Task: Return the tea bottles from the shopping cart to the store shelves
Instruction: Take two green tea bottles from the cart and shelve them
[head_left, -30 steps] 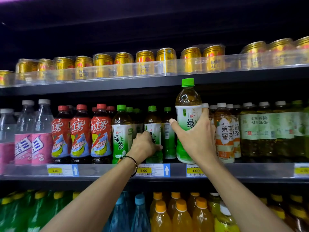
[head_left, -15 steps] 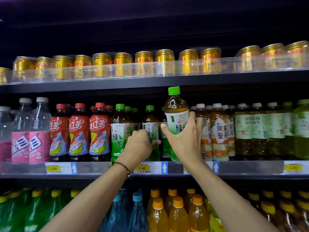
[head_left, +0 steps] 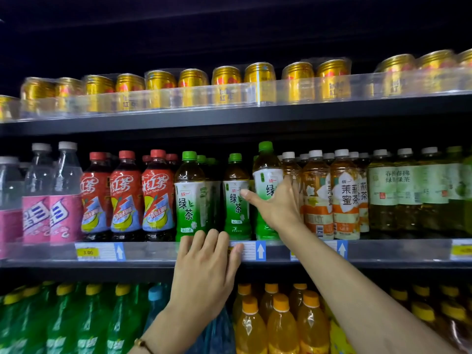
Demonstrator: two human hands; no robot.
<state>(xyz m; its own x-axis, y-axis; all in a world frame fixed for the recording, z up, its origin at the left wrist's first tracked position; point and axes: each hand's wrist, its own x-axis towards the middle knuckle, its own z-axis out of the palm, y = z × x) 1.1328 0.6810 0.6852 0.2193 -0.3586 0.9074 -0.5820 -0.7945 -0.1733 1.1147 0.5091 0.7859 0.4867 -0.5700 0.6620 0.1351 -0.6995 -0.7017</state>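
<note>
Right grip (head_left: 278,208) round 绿茶 bottle (head_left: 265,163), 统一 label (head_left: 270,185)

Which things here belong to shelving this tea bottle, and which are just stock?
Job: held bottle in right hand; green tea row; middle shelf; left hand on its edge.
Stock: gold cans; red tea; jasmine tea; orange-capped bottles below.

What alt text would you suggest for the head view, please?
A right hand holds a green tea bottle, tilted, at the middle shelf beside matching bottles; the left hand rests on the shelf's front edge. Gold cans sit above.
</note>
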